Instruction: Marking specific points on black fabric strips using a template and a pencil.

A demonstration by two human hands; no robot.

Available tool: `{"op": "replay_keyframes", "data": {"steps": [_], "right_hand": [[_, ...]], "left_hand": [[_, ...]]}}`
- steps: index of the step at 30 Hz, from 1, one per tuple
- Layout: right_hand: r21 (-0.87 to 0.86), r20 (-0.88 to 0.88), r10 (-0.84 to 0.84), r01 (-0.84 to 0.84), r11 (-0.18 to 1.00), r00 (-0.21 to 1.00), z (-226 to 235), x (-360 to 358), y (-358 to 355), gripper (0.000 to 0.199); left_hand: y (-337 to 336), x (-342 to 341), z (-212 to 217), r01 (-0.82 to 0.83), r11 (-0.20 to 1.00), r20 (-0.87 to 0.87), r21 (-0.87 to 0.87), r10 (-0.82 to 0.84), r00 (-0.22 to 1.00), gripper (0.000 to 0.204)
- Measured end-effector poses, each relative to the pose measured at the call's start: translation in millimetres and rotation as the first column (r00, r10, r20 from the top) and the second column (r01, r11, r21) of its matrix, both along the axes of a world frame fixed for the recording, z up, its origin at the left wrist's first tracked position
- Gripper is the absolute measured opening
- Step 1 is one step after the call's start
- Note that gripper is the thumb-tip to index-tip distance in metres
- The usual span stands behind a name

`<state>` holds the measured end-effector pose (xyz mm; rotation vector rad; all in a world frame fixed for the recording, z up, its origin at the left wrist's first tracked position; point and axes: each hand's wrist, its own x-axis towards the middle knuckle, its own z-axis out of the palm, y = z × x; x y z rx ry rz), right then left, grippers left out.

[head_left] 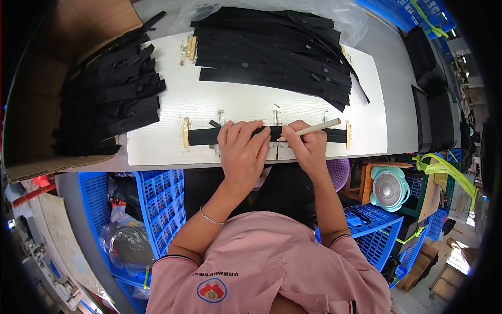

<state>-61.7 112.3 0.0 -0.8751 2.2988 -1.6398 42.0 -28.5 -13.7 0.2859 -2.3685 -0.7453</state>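
Here, just below the centre of the frame, the left hand (243, 152) lies flat with fingers spread and pressed down on a black strip (206, 136); the strip lies left to right along the near part of a white board (172, 104), between small brass-coloured stops; the right hand (307, 146), just beside the left, is curled around a pale stick (319, 127), its tip touching the strip; a loose pile of black strips (272, 52) lies on clear plastic at the upper centre; more cut black pieces (110, 94) fill a cardboard box (31, 104) at the upper left; blue crates (157, 199) stand below the table edge.
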Motion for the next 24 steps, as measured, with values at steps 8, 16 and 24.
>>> {"op": "replay_keyframes", "data": {"steps": [8, 16, 24], "right_hand": [[-0.011, 0.065, 0.029, -0.028, 1.0, 0.997, -4, -5, 3, 0.018], [-0.039, 0.164, -0.049, 0.056, 0.998, 0.985, -1, -4, -6, 0.023], [-0.079, 0.162, -0.078, 0.092, 0.993, 0.984, -23, -10, 15, 0.025]], "left_hand": [[0, -1, -2, 0.005, 0.999, -0.021, 0.044, -0.004, 1.0, 0.021], [-35, 45, 10, -0.249, 0.968, 0.025, -0.019, 0.25, 0.968, 0.045], [-33, 41, -3, -0.188, 0.982, 0.05, 0.014, 0.187, 0.981, 0.047]]}}
